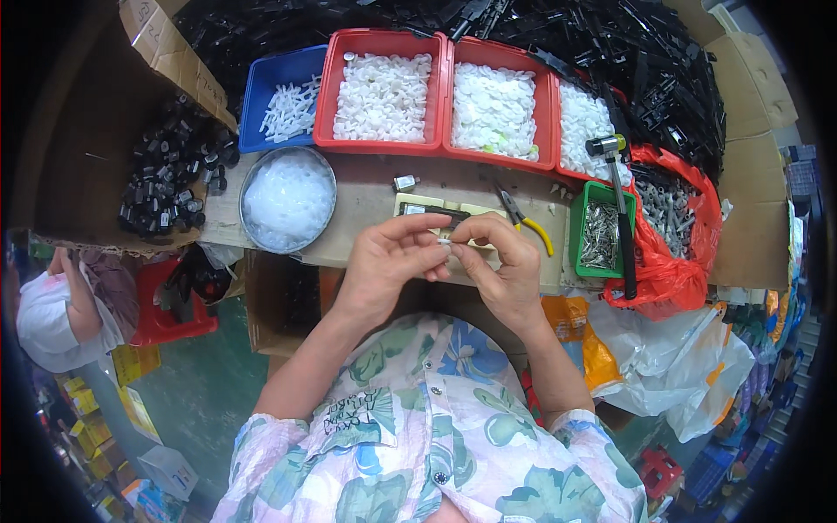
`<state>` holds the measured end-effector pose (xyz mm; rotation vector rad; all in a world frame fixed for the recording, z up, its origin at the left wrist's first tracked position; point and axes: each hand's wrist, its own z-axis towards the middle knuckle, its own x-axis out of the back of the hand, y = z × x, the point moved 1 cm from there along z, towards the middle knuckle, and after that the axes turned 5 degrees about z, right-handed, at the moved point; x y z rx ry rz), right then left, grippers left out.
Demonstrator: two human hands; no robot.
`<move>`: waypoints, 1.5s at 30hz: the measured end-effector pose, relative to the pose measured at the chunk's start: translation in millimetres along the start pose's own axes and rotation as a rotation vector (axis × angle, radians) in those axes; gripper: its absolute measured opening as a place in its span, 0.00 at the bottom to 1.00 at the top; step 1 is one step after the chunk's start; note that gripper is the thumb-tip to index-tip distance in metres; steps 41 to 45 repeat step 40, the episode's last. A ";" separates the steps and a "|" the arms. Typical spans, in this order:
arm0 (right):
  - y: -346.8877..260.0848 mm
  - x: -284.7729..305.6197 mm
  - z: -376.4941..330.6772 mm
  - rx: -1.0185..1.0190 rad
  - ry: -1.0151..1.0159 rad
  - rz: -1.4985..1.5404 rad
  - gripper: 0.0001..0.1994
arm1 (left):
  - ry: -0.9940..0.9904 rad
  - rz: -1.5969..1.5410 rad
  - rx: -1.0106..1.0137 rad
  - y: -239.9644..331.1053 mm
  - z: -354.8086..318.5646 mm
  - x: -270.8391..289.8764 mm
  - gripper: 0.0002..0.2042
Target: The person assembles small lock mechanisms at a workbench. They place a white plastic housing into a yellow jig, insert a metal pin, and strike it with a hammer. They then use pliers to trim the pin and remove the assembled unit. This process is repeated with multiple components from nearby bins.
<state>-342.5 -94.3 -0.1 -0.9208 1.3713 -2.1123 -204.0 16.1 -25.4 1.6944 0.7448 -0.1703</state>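
Note:
Over the near edge of the bench, my left hand and my right hand meet at the fingertips. Both pinch a small white piece, partly hidden by the fingers. Just beyond them a cream-coloured block carries a long black plastic part, which my hands partly cover. Pliers with yellow and dark handles lie to the right of my right hand. A small white-and-metal piece rests on the bench behind the block.
Red bins of white discs and a blue bin of white sticks line the back. At left stands a round bowl. A hammer lies over a green tray of metal pins, beside a red bag. Black parts heap behind.

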 end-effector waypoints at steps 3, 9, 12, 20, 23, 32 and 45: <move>3.8 -2.6 1.3 -0.033 -0.012 0.002 0.06 | 0.032 0.008 -0.016 -1.2 -0.4 2.4 0.15; 20.4 -2.8 16.1 0.025 0.008 -0.171 0.05 | 0.254 0.884 -0.432 3.2 -4.7 4.3 0.17; 33.5 -4.2 22.9 0.104 -0.012 -0.257 0.05 | 0.296 1.248 -0.814 -2.4 -0.3 12.5 0.17; 43.3 -7.7 28.5 0.161 -0.046 -0.272 0.05 | 0.223 1.472 -0.863 -5.4 5.7 14.6 0.18; 45.0 -7.0 28.7 0.156 -0.057 -0.254 0.06 | 0.199 1.501 -0.850 -5.9 8.2 16.0 0.19; 44.0 -7.3 30.0 0.127 -0.078 -0.288 0.06 | 0.154 1.519 -0.864 -3.0 10.0 15.0 0.18; 40.9 6.6 20.7 0.056 -0.037 -0.293 0.08 | 0.121 1.551 -0.926 -2.9 14.0 19.7 0.17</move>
